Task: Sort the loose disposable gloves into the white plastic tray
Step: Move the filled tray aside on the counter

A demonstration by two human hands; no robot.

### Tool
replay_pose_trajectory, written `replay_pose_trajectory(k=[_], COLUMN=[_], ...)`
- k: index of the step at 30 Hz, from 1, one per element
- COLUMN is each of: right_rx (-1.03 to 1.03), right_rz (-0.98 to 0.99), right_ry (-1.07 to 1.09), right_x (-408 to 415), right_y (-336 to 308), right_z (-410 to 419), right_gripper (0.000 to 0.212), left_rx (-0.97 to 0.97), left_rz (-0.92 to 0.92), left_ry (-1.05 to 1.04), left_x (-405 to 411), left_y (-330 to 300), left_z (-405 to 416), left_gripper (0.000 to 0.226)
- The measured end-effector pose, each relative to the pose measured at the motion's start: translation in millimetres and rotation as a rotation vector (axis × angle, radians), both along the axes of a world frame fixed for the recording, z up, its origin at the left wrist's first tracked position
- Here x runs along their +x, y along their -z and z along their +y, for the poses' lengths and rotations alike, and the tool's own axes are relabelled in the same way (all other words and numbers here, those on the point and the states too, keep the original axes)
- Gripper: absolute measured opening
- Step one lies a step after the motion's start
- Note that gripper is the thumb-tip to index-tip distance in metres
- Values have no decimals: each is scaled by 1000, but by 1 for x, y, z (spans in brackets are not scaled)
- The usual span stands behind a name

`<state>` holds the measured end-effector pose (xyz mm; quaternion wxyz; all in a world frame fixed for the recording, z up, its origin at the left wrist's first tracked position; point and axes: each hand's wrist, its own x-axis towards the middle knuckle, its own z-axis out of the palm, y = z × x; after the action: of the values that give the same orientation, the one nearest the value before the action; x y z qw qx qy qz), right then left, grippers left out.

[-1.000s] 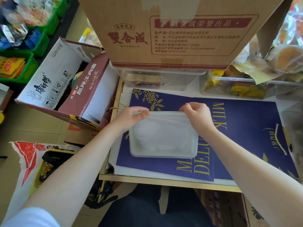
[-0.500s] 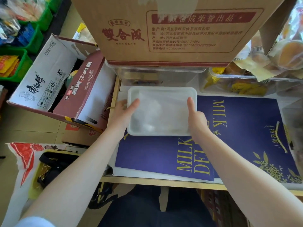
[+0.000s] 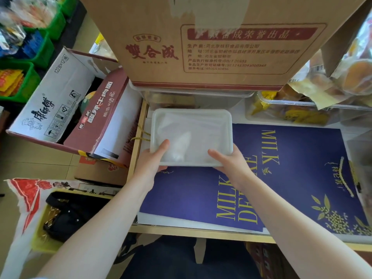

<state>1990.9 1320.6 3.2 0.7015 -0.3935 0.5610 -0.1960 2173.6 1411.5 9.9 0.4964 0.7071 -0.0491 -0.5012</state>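
Forearms, two, bare, reaching forward from the bottom edge over the wooden table edge point(image 3: 181, 231). Left hand point(image 3: 150, 163): grasps the near-left corner of the white plastic tray point(image 3: 228, 125), thumb laid over the rim onto the inside, fingers tucked underneath. Right hand point(image 3: 229, 161): grasps the near-right corner in the same way, thumb on top of the rim, fingers below. Tray thus sits just beyond both hands, its near edge between them, its long body extending away from the grip toward the back of the table. Disposable gloves point(image 3: 181, 143): thin, translucent white, crumpled inside the tray, lying between the two thumbs and slightly beyond them. Whether the tray rests on the surface or is lifted cannot be told. Blue sheet point(image 3: 291, 178): printed in yellow lettering, under and to the right of the tray. Clear plastic containers point(image 3: 281, 109): behind the tray, holding wrapped goods. Brown cardboard box point(image 3: 201, 41): red print, stacked above them at the far end. Open cartons point(image 3: 66, 101): on the floor to the left.
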Motion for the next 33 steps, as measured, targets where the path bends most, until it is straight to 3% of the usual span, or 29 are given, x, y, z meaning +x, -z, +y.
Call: replay_pose_trajectory(k=[2,4,5,8,11,14,18,21,24,28,31,33], right_rx=[-34,-21,4,79,166,107,36,-33,-63,-33,-46,-138], right_rz=[78,134,144,103,-128,-137,-72,-50,-5,101,136,285], right_ry=[-8,14,14,36,125,22,6,-26,-23,-173,-215,-234], right_x=[2,6,9,11,10,18,21,21,22,16,5,-1], right_y=[1,2,3,7,15,22,19,17,17,17,6,3], right_z=[-3,-5,-5,-1,5,14,12,12,15,12,-2,-16], right_gripper=[44,39,39,58,86,103,76,71,70,73,38,22], left_rx=[-122,-165,-171,-192,-192,-178,-182,-171,-176,-158,-48,28], left_rz=[191,287,289,211,106,36,91,122,53,-19,-204,-367], left_ry=[-73,-103,-114,-154,-188,-240,-281,-294,-257,-136,-18,69], left_x=[-8,-20,-25,-29,-24,-20,-25,-32,-30,-16,0,14], left_y=[5,13,16,23,24,23,22,27,25,20,11,9], left_z=[6,11,12,13,8,1,-3,1,3,8,15,18], left_gripper=[19,45,52,46,44,35,52,67,67,53,10,15])
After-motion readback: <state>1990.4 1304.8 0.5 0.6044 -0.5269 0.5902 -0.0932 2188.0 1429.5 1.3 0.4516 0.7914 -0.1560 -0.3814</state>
